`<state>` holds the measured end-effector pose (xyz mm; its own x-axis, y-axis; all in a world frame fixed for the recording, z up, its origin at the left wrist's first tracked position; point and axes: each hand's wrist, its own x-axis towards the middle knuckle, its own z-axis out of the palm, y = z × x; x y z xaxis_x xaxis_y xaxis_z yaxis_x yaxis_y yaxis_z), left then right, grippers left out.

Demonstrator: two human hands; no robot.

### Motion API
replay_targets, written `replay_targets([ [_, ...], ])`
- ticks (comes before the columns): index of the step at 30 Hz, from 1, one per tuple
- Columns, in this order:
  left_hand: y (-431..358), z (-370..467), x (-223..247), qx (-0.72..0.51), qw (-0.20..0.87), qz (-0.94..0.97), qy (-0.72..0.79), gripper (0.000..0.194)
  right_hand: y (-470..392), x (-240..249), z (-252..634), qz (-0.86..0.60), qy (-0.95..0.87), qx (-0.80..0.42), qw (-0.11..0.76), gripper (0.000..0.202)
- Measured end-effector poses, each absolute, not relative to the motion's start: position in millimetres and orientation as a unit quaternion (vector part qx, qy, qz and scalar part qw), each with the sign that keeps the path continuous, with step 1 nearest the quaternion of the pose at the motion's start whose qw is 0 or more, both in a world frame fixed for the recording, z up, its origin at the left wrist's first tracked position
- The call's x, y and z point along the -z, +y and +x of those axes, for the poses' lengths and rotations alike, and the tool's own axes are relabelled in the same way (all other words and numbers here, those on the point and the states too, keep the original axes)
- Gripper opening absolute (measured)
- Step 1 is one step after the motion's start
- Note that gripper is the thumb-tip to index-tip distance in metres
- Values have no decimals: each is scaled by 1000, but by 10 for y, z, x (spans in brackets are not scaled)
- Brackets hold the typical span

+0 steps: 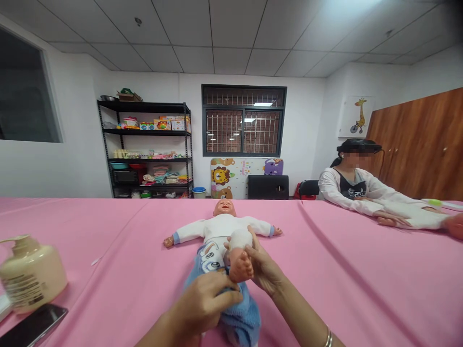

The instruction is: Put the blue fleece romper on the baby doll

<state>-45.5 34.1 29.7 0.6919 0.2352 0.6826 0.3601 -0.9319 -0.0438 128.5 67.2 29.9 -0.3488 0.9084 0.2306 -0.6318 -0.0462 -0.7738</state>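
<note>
A baby doll (221, 227) in a white top lies on its back on the pink table, head away from me, arms spread. My right hand (265, 268) grips one raised doll leg just above the bare foot (240, 266). My left hand (204, 306) presses on blue fleece trousers (241, 322) bunched below the doll's hips, fingers curled into the fabric.
A cream pump bottle (31, 274) and a dark phone (32, 326) sit at the near left. Another person sits at the far right with a doll (412, 217) under their hands. The pink tablecloth (361, 289) spreads around. Shelves stand at the back wall.
</note>
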Motion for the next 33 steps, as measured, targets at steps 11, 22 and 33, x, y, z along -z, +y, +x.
replay_targets([
  [11,311,-493,-177,480,56,-861,-161,40,645,-267,1173,-221,-423,-682,554,118],
  [22,427,-499,-355,448,-180,-779,-401,19,658,-148,1126,-238,-513,-684,460,93],
  [33,683,-523,-329,430,-222,-740,-467,34,706,-181,1250,-236,-685,-601,339,50],
])
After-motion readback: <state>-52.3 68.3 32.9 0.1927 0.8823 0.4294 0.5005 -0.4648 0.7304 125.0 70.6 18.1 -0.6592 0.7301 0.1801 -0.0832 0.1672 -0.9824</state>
